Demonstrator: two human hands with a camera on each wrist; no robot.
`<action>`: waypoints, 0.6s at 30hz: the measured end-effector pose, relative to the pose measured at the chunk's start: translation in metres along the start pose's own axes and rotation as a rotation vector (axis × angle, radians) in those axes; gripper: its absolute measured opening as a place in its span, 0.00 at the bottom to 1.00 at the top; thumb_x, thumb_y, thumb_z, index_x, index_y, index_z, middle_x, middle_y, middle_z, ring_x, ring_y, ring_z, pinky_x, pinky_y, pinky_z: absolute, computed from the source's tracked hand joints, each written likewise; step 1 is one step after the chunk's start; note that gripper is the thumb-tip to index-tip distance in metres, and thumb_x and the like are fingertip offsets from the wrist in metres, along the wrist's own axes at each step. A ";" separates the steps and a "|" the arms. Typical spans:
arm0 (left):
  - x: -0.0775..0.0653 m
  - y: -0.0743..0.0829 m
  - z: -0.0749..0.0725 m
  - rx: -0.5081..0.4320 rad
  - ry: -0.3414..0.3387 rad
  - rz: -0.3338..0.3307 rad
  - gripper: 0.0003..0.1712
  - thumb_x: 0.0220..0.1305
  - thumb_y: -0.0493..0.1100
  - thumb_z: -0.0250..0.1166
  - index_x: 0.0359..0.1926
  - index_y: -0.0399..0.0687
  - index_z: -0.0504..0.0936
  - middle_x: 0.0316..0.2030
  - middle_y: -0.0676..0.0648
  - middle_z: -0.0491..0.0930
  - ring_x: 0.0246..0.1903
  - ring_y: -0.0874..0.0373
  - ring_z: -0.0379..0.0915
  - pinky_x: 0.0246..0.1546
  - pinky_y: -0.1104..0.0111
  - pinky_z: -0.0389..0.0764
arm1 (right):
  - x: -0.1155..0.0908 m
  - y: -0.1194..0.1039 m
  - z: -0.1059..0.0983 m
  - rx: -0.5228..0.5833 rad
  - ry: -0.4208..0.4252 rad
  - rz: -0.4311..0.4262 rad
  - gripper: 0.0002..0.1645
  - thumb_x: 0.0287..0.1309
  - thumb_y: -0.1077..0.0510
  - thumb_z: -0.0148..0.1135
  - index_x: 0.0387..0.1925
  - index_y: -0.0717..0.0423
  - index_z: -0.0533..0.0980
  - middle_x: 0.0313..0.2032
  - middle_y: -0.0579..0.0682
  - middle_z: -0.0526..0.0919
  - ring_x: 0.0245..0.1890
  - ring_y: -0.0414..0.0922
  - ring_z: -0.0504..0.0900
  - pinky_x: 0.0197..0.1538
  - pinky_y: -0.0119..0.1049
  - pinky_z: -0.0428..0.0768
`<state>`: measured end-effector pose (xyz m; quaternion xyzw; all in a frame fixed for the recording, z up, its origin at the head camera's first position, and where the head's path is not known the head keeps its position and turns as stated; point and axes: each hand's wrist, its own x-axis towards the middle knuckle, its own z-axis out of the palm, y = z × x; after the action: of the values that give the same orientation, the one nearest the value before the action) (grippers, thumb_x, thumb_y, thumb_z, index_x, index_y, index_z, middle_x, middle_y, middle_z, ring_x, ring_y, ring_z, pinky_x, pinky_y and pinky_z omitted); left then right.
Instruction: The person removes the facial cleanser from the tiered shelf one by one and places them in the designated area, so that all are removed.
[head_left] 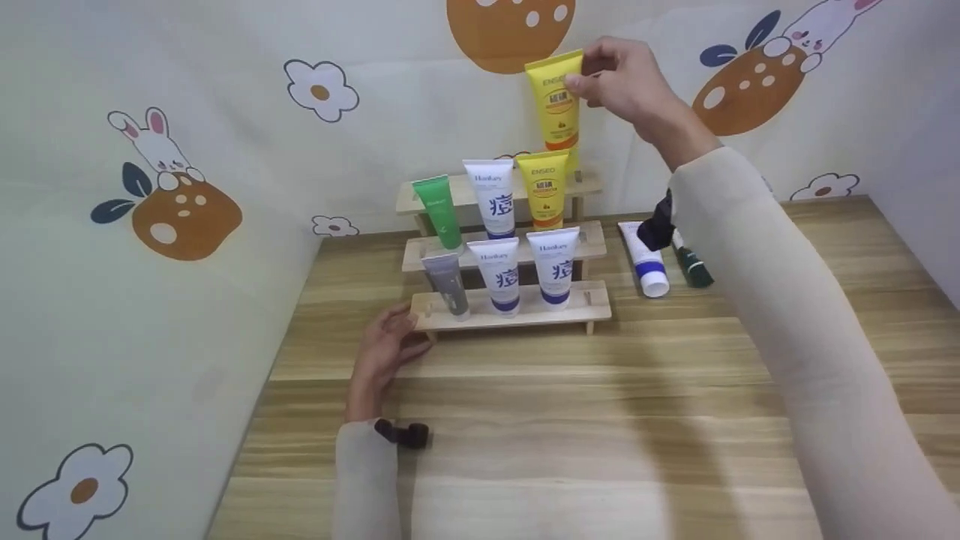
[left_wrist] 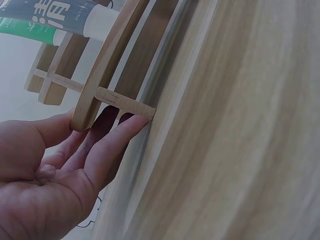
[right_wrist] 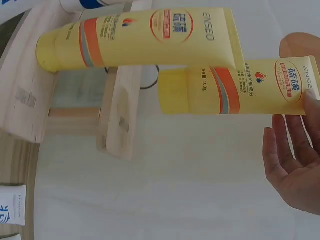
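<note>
My right hand (head_left: 626, 82) pinches a yellow tube (head_left: 556, 101) near its flat crimped end, cap pointing down, over the right end of the three-tier wooden rack (head_left: 510, 320). In the right wrist view, the held tube's cap (right_wrist: 174, 91) shows beyond the top shelf (right_wrist: 120, 117). A second yellow tube (head_left: 545, 189) stands on the middle tier, next to a white tube (head_left: 490, 196) and a green tube (head_left: 438, 212). My left hand (head_left: 384, 349) holds the left end of the bottom tier, the thumb at the shelf end and the fingers by its leg (left_wrist: 125, 102).
On the bottom tier stand a grey tube (head_left: 448, 285) and two white-and-blue tubes. Right of the rack, a white tube (head_left: 645, 262) and a dark green capped tube (head_left: 694, 264) lie on the wood-grain table (head_left: 525, 435). A patterned cloth (head_left: 390, 120) hangs close behind the rack.
</note>
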<state>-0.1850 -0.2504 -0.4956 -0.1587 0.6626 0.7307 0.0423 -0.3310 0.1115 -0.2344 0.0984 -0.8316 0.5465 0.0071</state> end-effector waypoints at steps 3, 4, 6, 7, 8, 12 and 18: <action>0.000 0.000 0.000 0.011 0.003 0.001 0.25 0.76 0.38 0.53 0.70 0.37 0.64 0.64 0.32 0.70 0.46 0.52 0.82 0.51 0.58 0.90 | -0.003 0.008 -0.014 0.020 0.029 -0.002 0.23 0.69 0.48 0.60 0.61 0.51 0.73 0.50 0.39 0.76 0.54 0.40 0.74 0.66 0.35 0.77; 0.001 0.000 0.000 0.015 0.003 0.001 0.25 0.76 0.38 0.53 0.70 0.37 0.64 0.64 0.32 0.70 0.46 0.52 0.82 0.51 0.58 0.90 | -0.004 0.011 -0.020 0.036 0.038 -0.003 0.23 0.69 0.48 0.60 0.61 0.51 0.73 0.49 0.39 0.76 0.53 0.40 0.74 0.67 0.35 0.76; 0.001 0.000 0.000 0.014 0.004 0.001 0.25 0.76 0.37 0.53 0.70 0.38 0.65 0.63 0.32 0.71 0.46 0.51 0.82 0.51 0.57 0.90 | -0.006 0.018 -0.029 0.065 0.056 -0.003 0.23 0.69 0.48 0.60 0.60 0.51 0.73 0.49 0.39 0.76 0.53 0.40 0.75 0.69 0.36 0.76; 0.001 0.000 0.001 0.010 0.005 0.000 0.25 0.76 0.37 0.53 0.70 0.39 0.65 0.63 0.32 0.71 0.46 0.50 0.82 0.51 0.57 0.90 | -0.007 0.021 -0.034 0.080 0.062 -0.002 0.23 0.69 0.48 0.60 0.60 0.51 0.73 0.49 0.39 0.76 0.53 0.40 0.75 0.70 0.36 0.75; 0.001 0.000 0.001 0.008 0.006 -0.001 0.25 0.76 0.37 0.54 0.70 0.39 0.66 0.63 0.32 0.71 0.46 0.50 0.82 0.51 0.57 0.90 | -0.008 0.024 -0.039 0.093 0.065 0.002 0.23 0.69 0.48 0.60 0.61 0.51 0.73 0.48 0.39 0.76 0.54 0.39 0.75 0.71 0.37 0.75; 0.001 0.001 0.000 0.010 0.005 -0.002 0.25 0.76 0.37 0.54 0.70 0.40 0.66 0.63 0.33 0.71 0.49 0.49 0.81 0.52 0.57 0.89 | -0.013 0.039 -0.057 0.116 0.082 0.034 0.25 0.68 0.46 0.60 0.62 0.49 0.71 0.50 0.39 0.75 0.57 0.40 0.75 0.75 0.39 0.72; 0.001 0.000 0.001 -0.010 -0.005 0.005 0.25 0.75 0.35 0.53 0.70 0.39 0.65 0.63 0.33 0.71 0.47 0.51 0.82 0.51 0.56 0.90 | -0.020 0.065 -0.082 0.099 0.113 0.097 0.27 0.68 0.45 0.60 0.64 0.49 0.71 0.49 0.38 0.75 0.55 0.39 0.75 0.75 0.43 0.73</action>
<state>-0.1859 -0.2498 -0.4961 -0.1554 0.6594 0.7344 0.0415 -0.3306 0.2141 -0.2626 0.0273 -0.8055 0.5915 0.0226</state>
